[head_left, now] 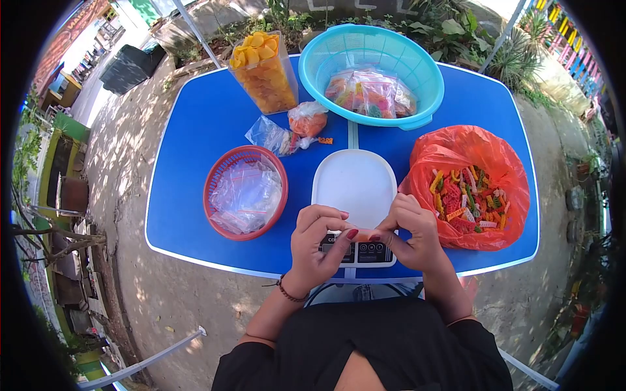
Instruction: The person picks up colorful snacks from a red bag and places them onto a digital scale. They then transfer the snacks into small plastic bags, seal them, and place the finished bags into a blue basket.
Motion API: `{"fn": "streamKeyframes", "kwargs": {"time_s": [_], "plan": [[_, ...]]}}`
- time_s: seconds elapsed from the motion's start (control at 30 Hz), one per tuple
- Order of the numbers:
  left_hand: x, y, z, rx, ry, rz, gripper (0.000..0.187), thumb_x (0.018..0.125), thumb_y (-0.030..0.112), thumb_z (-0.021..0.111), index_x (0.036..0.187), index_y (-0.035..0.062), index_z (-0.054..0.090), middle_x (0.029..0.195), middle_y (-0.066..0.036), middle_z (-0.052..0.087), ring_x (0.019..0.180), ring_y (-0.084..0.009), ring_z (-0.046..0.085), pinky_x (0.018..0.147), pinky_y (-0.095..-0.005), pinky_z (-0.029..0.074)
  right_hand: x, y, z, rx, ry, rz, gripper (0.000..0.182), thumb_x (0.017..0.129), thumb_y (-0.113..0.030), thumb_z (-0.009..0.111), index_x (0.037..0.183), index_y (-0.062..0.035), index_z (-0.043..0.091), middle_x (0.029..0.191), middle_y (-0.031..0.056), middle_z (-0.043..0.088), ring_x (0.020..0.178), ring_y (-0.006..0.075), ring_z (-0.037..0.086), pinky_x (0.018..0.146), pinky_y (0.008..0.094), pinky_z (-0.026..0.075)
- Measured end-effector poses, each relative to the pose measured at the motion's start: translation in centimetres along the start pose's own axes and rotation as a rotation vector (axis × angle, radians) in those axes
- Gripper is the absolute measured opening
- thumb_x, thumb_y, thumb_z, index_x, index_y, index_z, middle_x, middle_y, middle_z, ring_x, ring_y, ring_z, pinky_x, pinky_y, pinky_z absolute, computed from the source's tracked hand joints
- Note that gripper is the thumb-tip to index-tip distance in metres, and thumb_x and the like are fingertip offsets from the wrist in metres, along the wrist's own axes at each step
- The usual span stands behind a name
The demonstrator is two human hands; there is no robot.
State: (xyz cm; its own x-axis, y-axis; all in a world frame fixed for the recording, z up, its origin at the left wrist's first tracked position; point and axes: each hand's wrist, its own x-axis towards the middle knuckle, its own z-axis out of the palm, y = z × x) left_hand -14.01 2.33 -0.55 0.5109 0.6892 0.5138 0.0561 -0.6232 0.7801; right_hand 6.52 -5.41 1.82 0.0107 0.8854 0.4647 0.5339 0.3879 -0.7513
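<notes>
The left hand (313,244) and right hand (417,238) are meeting over the near edge of the scale (354,182), which is lying flat on the worktop (176,176). Both grips are drawing in, fingertips close together; I cannot tell whether a thin clear bag is being pinched there. The scale is looking stiff and fairly light, best taken by its two sides, clear of its buttons. The empty bags (242,192) are sitting in the red basket (207,189) on the left, probably limp, slippery and nearly weightless, easiest by one edge. Over on the right, the crackers (471,202) are filling the open red bag (505,159), likely dry and brittle, wanting a loose scoop.
</notes>
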Motion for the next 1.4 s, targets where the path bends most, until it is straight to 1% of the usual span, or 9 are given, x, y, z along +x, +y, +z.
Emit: {"fn": "streamKeyframes", "kwargs": {"time_s": [0.23,0.33,0.43,0.73,0.87,1.0,1.1,1.23,1.4], "plan": [[-0.1,-0.9,0.6,-0.606,-0.104,-0.395,0.028,0.095,0.009,0.071,0.117,-0.0003,0.057,0.104,-0.008,0.065,0.092,-0.0113,0.063,0.078,-0.0271,0.056,-0.9,1.1,0.8,0.618,0.157,0.410,0.014,0.091,-0.011,0.078,0.093,-0.0004,0.068,0.087,0.0029,0.066,0.077,0.0086,0.057,0.076,0.0239,0.045],[0.1,-0.5,1.2,-0.699,0.027,-0.475,0.028,0.096,0.004,0.069,0.118,-0.0005,0.054,0.108,-0.009,0.064,0.095,-0.0116,0.066,0.080,-0.0261,0.059,-1.0,1.9,1.6,0.559,0.186,0.320,0.051,0.090,-0.003,0.076,0.134,-0.0004,0.049,0.089,0.0047,0.066,0.076,0.0086,0.061,0.069,0.0235,0.049],[0.4,-1.0,1.5,-0.705,0.090,-0.459,0.030,0.095,0.002,0.070,0.121,-0.0003,0.053,0.113,-0.011,0.064,0.100,-0.0138,0.067,0.082,-0.0267,0.060,-1.0,0.1,1.4,0.570,0.013,0.393,0.074,0.090,0.001,0.073,0.146,-0.0022,0.026,0.096,0.0069,0.066,0.082,0.0103,0.066,0.073,0.0236,0.052],[3.4,-2.2,2.0,-0.331,-0.241,-0.496,0.040,0.091,0.001,0.074,0.128,-0.0026,0.060,0.118,-0.011,0.066,0.096,-0.0129,0.071,0.078,-0.0236,0.058,0.4,2.9,0.6,0.300,0.052,0.451,0.033,0.095,0.006,0.064,0.118,-0.0020,0.041,0.097,0.0050,0.057,0.089,0.0088,0.066,0.073,0.0229,0.055],[7.6,-3.3,2.8,-0.284,-0.066,-0.303,0.031,0.091,0.001,0.073,0.121,-0.0023,0.067,0.113,-0.010,0.069,0.090,-0.0110,0.071,0.075,-0.0227,0.057,4.1,4.6,-0.3,0.186,0.106,0.328,0.033,0.092,0.004,0.067,0.119,-0.0008,0.048,0.089,0.0059,0.061,0.078,0.0120,0.066,0.067,0.0266,0.053],[13.1,-3.8,3.6,0.194,-0.020,-0.112,0.036,0.089,0.013,0.075,0.123,0.0043,0.069,0.113,-0.010,0.072,0.104,-0.0232,0.068,0.090,-0.0358,0.053,9.7,6.7,-0.8,0.049,0.333,0.146,0.031,0.089,0.006,0.067,0.116,0.0009,0.053,0.087,0.0084,0.063,0.072,0.0141,0.063,0.067,0.0289,0.052],[15.4,-5.4,4.0,0.402,0.088,-0.031,0.040,0.086,0.015,0.074,0.125,0.0065,0.069,0.119,-0.013,0.071,0.113,-0.0319,0.063,0.100,-0.0412,0.046,13.1,9.1,-1.2,-0.048,0.309,0.134,0.023,0.086,0.007,0.066,0.107,0.0031,0.059,0.089,0.0133,0.066,0.075,0.0197,0.067,0.070,0.0322,0.054],[16.9,-7.7,4.3,0.441,0.079,-0.142,0.040,0.088,0.013,0.070,0.128,0.0098,0.070,0.137,-0.016,0.064,0.124,-0.0375,0.055,0.108,-0.0458,0.040,15.2,10.6,-0.8,-0.193,0.235,0.090,0.018,0.082,0.007,0.061,0.099,0.0055,0.067,0.096,0.0226,0.067,0.083,0.0361,0.070,0.078,0.0422,0.056],[15.4,-5.7,4.5,0.659,0.075,-0.074,0.038,0.088,0.011,0.069,0.125,0.0168,0.072,0.147,-0.015,0.056,0.135,-0.0406,0.046,0.113,-0.0533,0.031,13.7,9.2,-1.3,-0.203,0.224,-0.025,0.021,0.088,0.008,0.063,0.108,0.0047,0.066,0.102,0.0165,0.068,0.092,0.0279,0.073,0.078,0.0338,0.059]]}}
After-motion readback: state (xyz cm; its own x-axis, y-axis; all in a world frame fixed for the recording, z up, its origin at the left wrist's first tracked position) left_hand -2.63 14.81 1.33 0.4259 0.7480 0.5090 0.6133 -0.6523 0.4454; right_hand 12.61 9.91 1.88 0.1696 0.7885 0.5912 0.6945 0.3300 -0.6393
